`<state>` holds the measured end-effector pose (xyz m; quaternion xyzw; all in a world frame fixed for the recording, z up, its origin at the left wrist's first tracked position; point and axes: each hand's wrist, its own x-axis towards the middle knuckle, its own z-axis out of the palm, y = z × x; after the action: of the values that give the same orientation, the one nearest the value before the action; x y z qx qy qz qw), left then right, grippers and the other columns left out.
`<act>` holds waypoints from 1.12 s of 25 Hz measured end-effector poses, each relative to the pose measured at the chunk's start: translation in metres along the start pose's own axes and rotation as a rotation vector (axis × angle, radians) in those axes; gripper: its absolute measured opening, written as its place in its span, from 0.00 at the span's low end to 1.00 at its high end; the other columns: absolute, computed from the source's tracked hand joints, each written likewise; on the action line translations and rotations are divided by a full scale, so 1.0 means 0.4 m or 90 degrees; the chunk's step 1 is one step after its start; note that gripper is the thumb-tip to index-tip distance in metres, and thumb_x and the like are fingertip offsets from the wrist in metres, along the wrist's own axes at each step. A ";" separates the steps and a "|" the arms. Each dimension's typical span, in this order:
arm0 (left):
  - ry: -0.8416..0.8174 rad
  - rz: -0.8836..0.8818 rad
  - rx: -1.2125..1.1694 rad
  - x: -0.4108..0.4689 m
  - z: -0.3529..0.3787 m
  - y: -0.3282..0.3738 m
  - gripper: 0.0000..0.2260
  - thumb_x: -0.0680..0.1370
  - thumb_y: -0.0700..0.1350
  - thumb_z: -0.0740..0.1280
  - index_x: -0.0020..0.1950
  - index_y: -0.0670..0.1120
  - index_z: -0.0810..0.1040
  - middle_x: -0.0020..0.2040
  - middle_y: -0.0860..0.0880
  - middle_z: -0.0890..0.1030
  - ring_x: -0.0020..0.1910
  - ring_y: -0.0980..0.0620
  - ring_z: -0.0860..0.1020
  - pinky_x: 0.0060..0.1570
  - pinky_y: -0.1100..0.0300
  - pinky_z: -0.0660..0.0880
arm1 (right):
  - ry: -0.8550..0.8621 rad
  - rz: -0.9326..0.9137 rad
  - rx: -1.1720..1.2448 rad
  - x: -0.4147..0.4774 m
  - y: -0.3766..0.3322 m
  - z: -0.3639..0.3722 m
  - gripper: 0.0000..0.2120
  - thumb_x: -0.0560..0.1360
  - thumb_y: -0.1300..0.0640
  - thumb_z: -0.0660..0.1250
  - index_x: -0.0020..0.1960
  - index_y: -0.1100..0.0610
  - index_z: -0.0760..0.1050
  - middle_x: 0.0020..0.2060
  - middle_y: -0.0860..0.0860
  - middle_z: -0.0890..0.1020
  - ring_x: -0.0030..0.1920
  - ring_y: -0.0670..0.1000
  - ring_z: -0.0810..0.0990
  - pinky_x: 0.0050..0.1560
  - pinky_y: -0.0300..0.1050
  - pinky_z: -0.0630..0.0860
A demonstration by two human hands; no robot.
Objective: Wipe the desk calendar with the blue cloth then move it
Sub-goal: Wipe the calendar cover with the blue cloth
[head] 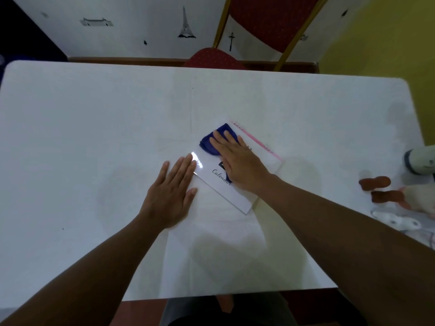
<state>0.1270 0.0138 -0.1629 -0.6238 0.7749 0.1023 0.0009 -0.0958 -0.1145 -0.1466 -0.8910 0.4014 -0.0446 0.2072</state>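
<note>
A white desk calendar (235,196) with a pink spiral edge lies flat and slanted near the middle of the white table (94,137). The blue cloth (209,143) sits on its upper part. My right hand (237,161) lies flat on the cloth, fingers spread, pressing it onto the calendar. Beside the calendar's left corner, my left hand (170,196) rests palm down on the table with its fingertips touching the calendar's edge.
A red chair (259,27) with a gold frame stands behind the table's far edge. At the right edge lie a grey-white device (421,161), two brown pieces (376,184) and white items (400,222). A yellow wall rises at the right.
</note>
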 end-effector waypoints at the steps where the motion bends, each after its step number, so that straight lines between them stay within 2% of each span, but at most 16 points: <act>1: -0.003 0.000 0.002 0.000 0.000 0.000 0.29 0.84 0.56 0.46 0.81 0.46 0.42 0.83 0.47 0.44 0.82 0.51 0.44 0.80 0.45 0.50 | 0.011 -0.012 0.010 -0.025 -0.007 0.005 0.26 0.84 0.63 0.59 0.82 0.59 0.60 0.82 0.54 0.61 0.83 0.57 0.55 0.82 0.59 0.53; 4: -0.010 -0.004 0.011 0.000 -0.001 0.000 0.29 0.84 0.57 0.45 0.81 0.46 0.42 0.83 0.47 0.44 0.82 0.51 0.43 0.80 0.45 0.50 | 0.030 -0.068 0.008 -0.140 -0.030 0.031 0.25 0.84 0.63 0.60 0.80 0.59 0.64 0.81 0.54 0.64 0.82 0.57 0.59 0.82 0.58 0.56; 9: -0.031 -0.009 0.031 -0.001 -0.033 0.012 0.29 0.83 0.56 0.44 0.81 0.45 0.43 0.83 0.46 0.45 0.82 0.49 0.46 0.79 0.45 0.52 | -0.013 -0.110 0.014 -0.289 -0.060 0.049 0.25 0.83 0.61 0.60 0.80 0.57 0.66 0.80 0.52 0.66 0.82 0.54 0.60 0.82 0.54 0.56; 11: -0.078 -0.028 0.043 0.003 -0.058 0.025 0.30 0.83 0.56 0.44 0.81 0.45 0.41 0.82 0.46 0.42 0.82 0.48 0.44 0.79 0.45 0.49 | -0.055 -0.131 0.005 -0.316 -0.069 0.036 0.26 0.82 0.63 0.63 0.80 0.57 0.66 0.80 0.52 0.66 0.81 0.55 0.60 0.82 0.55 0.56; 13: -0.106 -0.041 0.068 0.007 -0.091 0.047 0.30 0.83 0.55 0.47 0.81 0.44 0.41 0.82 0.45 0.41 0.82 0.46 0.44 0.80 0.45 0.48 | -0.126 -0.178 -0.020 -0.342 -0.076 0.021 0.32 0.79 0.66 0.68 0.81 0.56 0.63 0.81 0.51 0.63 0.82 0.54 0.56 0.82 0.54 0.51; 15: -0.076 -0.045 0.062 0.003 -0.130 0.082 0.30 0.82 0.51 0.52 0.81 0.42 0.49 0.82 0.41 0.47 0.81 0.41 0.50 0.78 0.42 0.53 | -0.180 -0.215 -0.035 -0.372 -0.084 0.004 0.39 0.76 0.67 0.71 0.82 0.53 0.59 0.83 0.50 0.60 0.83 0.54 0.52 0.82 0.54 0.50; 16: -0.050 -0.036 0.046 -0.005 -0.146 0.106 0.28 0.81 0.50 0.54 0.80 0.43 0.57 0.81 0.40 0.56 0.79 0.39 0.58 0.75 0.42 0.60 | -0.177 -0.235 -0.043 -0.386 -0.092 -0.006 0.41 0.75 0.67 0.73 0.82 0.52 0.60 0.82 0.50 0.60 0.83 0.55 0.53 0.82 0.56 0.52; 17: -0.029 -0.017 0.019 -0.016 -0.152 0.129 0.24 0.80 0.50 0.55 0.75 0.44 0.67 0.76 0.40 0.67 0.73 0.40 0.67 0.69 0.45 0.67 | -0.166 -0.256 -0.051 -0.398 -0.102 -0.013 0.41 0.74 0.66 0.75 0.81 0.52 0.61 0.82 0.50 0.62 0.83 0.56 0.54 0.81 0.58 0.55; 18: -0.036 -0.017 -0.038 -0.027 -0.155 0.152 0.19 0.80 0.51 0.54 0.65 0.46 0.76 0.66 0.42 0.76 0.64 0.41 0.74 0.61 0.48 0.71 | -0.152 -0.272 -0.058 -0.407 -0.112 -0.019 0.40 0.73 0.66 0.76 0.80 0.51 0.62 0.82 0.50 0.63 0.82 0.57 0.55 0.81 0.59 0.57; 19: -0.080 -0.062 -0.133 -0.038 -0.161 0.177 0.18 0.81 0.54 0.53 0.53 0.47 0.79 0.54 0.45 0.80 0.55 0.43 0.77 0.53 0.50 0.73 | -0.136 -0.285 -0.063 -0.416 -0.121 -0.025 0.39 0.74 0.66 0.75 0.80 0.51 0.63 0.81 0.51 0.63 0.82 0.58 0.57 0.80 0.60 0.59; 20: -0.149 -0.141 -0.252 -0.048 -0.163 0.199 0.20 0.81 0.57 0.53 0.44 0.47 0.78 0.45 0.47 0.80 0.48 0.44 0.79 0.47 0.52 0.74 | -0.119 -0.294 -0.066 -0.426 -0.128 -0.028 0.37 0.75 0.66 0.74 0.79 0.51 0.65 0.81 0.52 0.64 0.82 0.59 0.59 0.80 0.59 0.61; 21: -0.208 -0.219 -0.348 -0.058 -0.161 0.215 0.22 0.81 0.60 0.55 0.40 0.46 0.77 0.41 0.48 0.80 0.44 0.45 0.80 0.46 0.52 0.75 | -0.097 -0.299 -0.063 -0.438 -0.133 -0.031 0.33 0.76 0.65 0.73 0.78 0.52 0.67 0.80 0.53 0.66 0.81 0.59 0.62 0.79 0.58 0.63; 22: -0.238 -0.269 -0.403 -0.070 -0.156 0.224 0.21 0.80 0.62 0.58 0.42 0.47 0.78 0.42 0.48 0.81 0.44 0.47 0.80 0.47 0.52 0.77 | -0.075 -0.298 -0.048 -0.450 -0.135 -0.030 0.29 0.78 0.63 0.73 0.77 0.53 0.70 0.79 0.54 0.69 0.79 0.59 0.65 0.78 0.56 0.66; 24: -0.243 -0.268 -0.390 -0.093 -0.144 0.237 0.15 0.78 0.60 0.65 0.49 0.49 0.78 0.48 0.50 0.81 0.47 0.50 0.80 0.51 0.51 0.79 | -0.051 -0.232 0.023 -0.477 -0.138 -0.025 0.23 0.80 0.54 0.72 0.73 0.56 0.74 0.76 0.56 0.73 0.76 0.58 0.71 0.75 0.52 0.70; 26: -0.238 -0.216 -0.323 -0.113 -0.137 0.249 0.13 0.76 0.56 0.69 0.55 0.51 0.76 0.53 0.51 0.78 0.50 0.51 0.77 0.52 0.52 0.78 | -0.001 -0.070 0.105 -0.503 -0.135 -0.021 0.22 0.80 0.48 0.70 0.71 0.57 0.77 0.70 0.56 0.78 0.69 0.56 0.76 0.71 0.52 0.75; 28: -0.217 -0.190 -0.284 -0.122 -0.132 0.259 0.13 0.76 0.53 0.70 0.58 0.51 0.74 0.55 0.51 0.75 0.51 0.51 0.76 0.52 0.54 0.78 | 0.044 0.058 0.077 -0.511 -0.123 -0.020 0.18 0.80 0.52 0.69 0.68 0.59 0.78 0.62 0.55 0.81 0.61 0.55 0.79 0.62 0.53 0.79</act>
<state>0.0442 0.0732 -0.0885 -0.6895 0.6217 0.3714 0.0090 -0.2013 0.0618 -0.1017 -0.8555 0.4451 -0.0899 0.2487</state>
